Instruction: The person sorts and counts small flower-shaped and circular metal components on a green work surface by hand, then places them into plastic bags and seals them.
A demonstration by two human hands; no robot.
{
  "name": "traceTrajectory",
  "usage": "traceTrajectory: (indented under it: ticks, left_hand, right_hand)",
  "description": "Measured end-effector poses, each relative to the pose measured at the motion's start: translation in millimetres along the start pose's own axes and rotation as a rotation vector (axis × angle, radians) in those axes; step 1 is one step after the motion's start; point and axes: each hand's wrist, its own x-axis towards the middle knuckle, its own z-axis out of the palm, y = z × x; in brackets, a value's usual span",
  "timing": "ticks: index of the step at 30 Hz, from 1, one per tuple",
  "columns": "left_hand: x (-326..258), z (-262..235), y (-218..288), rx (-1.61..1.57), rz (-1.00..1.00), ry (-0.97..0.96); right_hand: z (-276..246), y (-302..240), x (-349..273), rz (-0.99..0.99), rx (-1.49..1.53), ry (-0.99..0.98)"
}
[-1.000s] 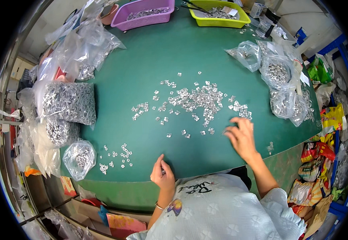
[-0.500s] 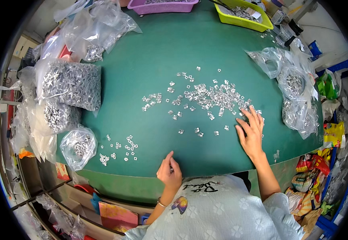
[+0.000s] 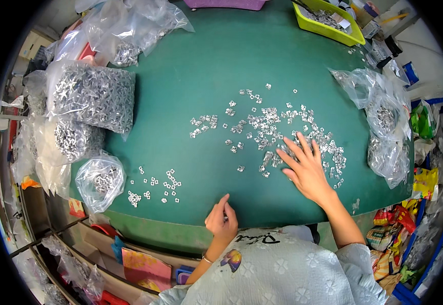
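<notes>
A loose spread of small shiny metal parts lies across the middle of the green table. My right hand rests flat on the near right part of that spread, fingers apart and pointing away from me. A smaller group of the same parts sits near the front left edge. My left hand is at the table's front edge with fingers curled and the index finger raised; whether it holds a part cannot be told.
Clear plastic bags full of metal parts pile up along the left side, with a small bag near the front left. More bags lie at the right. A yellow-green tray and a purple tray stand at the far edge.
My right hand has slid left and away from me onto the spread of parts. My left hand has stayed at the front edge. The view has tilted down toward the table.
</notes>
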Motion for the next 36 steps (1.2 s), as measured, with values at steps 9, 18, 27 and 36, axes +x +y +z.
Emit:
traceTrajectory:
  ticks: [9,18,27,36]
  left_hand:
    - [6,2,3,-0.046,0.056,0.016]
    - [5,2,0,-0.06,0.075,0.031]
    - [6,1,1,-0.092,0.073,0.03]
    - [9,1,0,-0.104,0.121,0.05]
  right_hand:
    - [-2,-14,70,-0.091,0.047,0.186]
    - [5,11,52,0.061,-0.054,0.262]
    - [6,-29,71,-0.017,-0.087,0.159]
    - [11,-30,79,0.009,-0.079,0.173]
